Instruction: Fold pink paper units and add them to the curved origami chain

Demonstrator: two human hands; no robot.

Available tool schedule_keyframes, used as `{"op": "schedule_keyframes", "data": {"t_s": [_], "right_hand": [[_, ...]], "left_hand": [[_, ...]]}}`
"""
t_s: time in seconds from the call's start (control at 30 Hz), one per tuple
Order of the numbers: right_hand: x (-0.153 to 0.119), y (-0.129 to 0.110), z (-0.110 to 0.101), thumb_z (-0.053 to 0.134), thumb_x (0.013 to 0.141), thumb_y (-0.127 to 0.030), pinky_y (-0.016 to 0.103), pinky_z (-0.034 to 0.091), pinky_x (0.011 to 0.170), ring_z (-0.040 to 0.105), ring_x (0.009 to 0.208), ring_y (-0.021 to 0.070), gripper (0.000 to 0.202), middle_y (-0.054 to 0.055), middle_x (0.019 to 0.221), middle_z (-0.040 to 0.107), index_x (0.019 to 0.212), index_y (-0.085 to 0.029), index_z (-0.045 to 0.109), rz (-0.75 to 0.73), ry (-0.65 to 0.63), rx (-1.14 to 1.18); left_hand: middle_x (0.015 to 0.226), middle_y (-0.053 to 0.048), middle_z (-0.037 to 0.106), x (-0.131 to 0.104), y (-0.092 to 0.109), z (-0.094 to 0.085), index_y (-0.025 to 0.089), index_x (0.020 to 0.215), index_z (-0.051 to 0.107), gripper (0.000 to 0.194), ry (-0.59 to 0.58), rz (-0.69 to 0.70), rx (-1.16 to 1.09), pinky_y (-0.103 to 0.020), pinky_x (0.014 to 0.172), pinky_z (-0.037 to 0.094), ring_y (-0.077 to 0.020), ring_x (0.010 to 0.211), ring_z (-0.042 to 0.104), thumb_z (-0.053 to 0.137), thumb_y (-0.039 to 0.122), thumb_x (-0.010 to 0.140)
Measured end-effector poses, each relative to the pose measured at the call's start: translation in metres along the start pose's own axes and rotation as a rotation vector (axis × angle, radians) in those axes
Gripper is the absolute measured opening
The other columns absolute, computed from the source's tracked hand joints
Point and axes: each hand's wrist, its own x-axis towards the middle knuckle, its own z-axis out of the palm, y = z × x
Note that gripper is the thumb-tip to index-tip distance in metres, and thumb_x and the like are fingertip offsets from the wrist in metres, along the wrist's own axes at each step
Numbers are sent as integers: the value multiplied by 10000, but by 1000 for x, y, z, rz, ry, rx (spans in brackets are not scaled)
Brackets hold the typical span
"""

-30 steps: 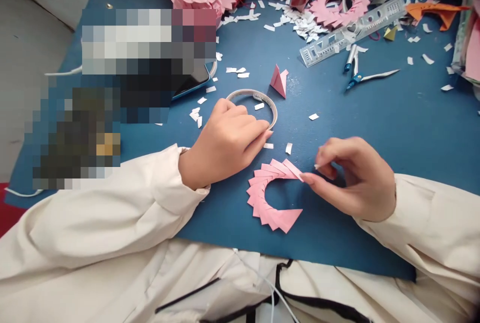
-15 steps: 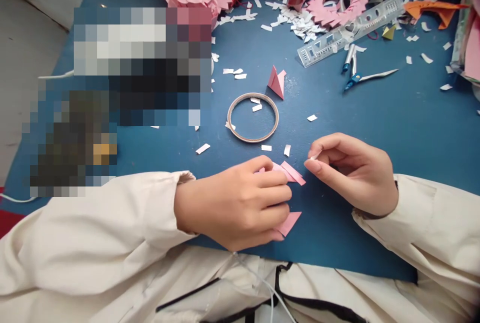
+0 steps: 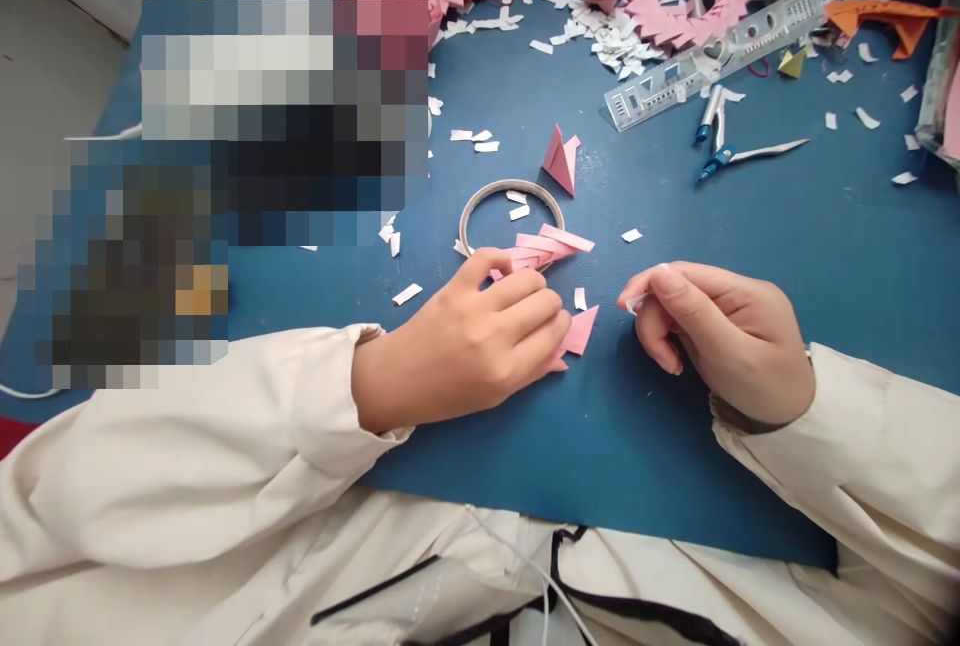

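My left hand (image 3: 480, 336), back upward, is closed around a folded pink paper piece (image 3: 551, 244). Overlapping pleats of it stick out past the fingertips, and a pointed pink end shows below the little finger; the middle is hidden by the hand. The pleats overlap the near edge of a thin tape roll (image 3: 511, 187) lying flat on the table. To the right, my right hand (image 3: 727, 336) pinches a small white paper strip (image 3: 634, 304) between thumb and fingers, apart from the pink piece. A folded pink triangle (image 3: 561, 166) stands behind the roll.
White paper scraps (image 3: 615, 46) are scattered over the blue table (image 3: 675, 486). A clear ruler (image 3: 712, 56) and a compass (image 3: 724, 156) lie at back right. Folded paper shapes and a pink paper ring (image 3: 645, 11) crowd the far side. Blurred blocks cover the left.
My left hand has moved away from me with the pink paper, now overlapping the tape roll. My right hand has turned and shifted slightly right, still pinching the white strip. The view has shifted slightly.
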Motion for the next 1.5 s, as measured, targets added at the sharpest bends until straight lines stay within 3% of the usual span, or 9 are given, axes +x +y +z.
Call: {"op": "schedule_keyframes", "data": {"t_s": [0.17, 0.27, 0.37, 0.5, 0.67, 0.9, 1.5], "right_hand": [[0, 2, -1, 479, 979, -414, 217, 359, 465, 421, 418, 65, 297, -61, 447, 487, 864, -215, 669, -3, 3, 23], [-2, 3, -2, 483, 980, -386, 227, 366, 477, 436, 434, 70, 272, -58, 469, 491, 905, -228, 691, -36, -7, 25], [-5, 3, -3, 472, 986, -359, 236, 387, 498, 466, 464, 80, 260, -50, 504, 508, 996, -241, 703, -90, -56, 21], [-7, 1, -4, 470, 986, -332, 236, 403, 496, 495, 490, 88, 253, -40, 538, 536, 1073, -254, 694, -116, -138, 9], [-7, 1, -5, 456, 991, -314, 228, 429, 505, 524, 523, 93, 311, -33, 571, 556, 1258, -265, 607, -159, -244, -10], [-6, 4, -7, 428, 1001, -315, 231, 411, 478, 506, 511, 97, 373, -25, 578, 566, 1350, -238, 533, -211, -318, -57], [-5, 0, -6, 442, 982, -239, 208, 423, 500, 515, 526, 95, 384, -34, 576, 551, 1360, -232, 511, -241, -352, -118]], "left_hand": [[847, -52, 672, -1, -4, 2, 86, 996, 643, 174, 28, -26, 19, -398, 810, 454, -197, 855, 626, 567, 228, 931], [869, -74, 689, -1, -4, 1, 88, 980, 654, 152, 113, -57, -13, -409, 793, 463, -221, 875, 631, 606, 208, 901], [846, -69, 688, 1, -2, -2, 126, 929, 679, 88, 210, -169, -210, -361, 749, 486, -192, 821, 620, 626, 175, 879], [775, -46, 658, 4, 2, -5, 152, 907, 699, 100, 241, -337, -509, -290, 742, 502, -128, 720, 585, 600, 147, 893], [737, -19, 651, 6, 3, -3, 153, 858, 704, 73, 295, -422, -646, -258, 737, 500, -97, 652, 561, 640, 117, 858], [695, -36, 654, 7, 2, -1, 110, 819, 709, 62, 333, -459, -660, -261, 761, 513, -106, 653, 568, 654, 87, 834], [679, -12, 649, 9, 3, -3, 171, 770, 678, 122, 332, -473, -634, -287, 749, 530, -116, 680, 581, 624, 94, 847]]}}
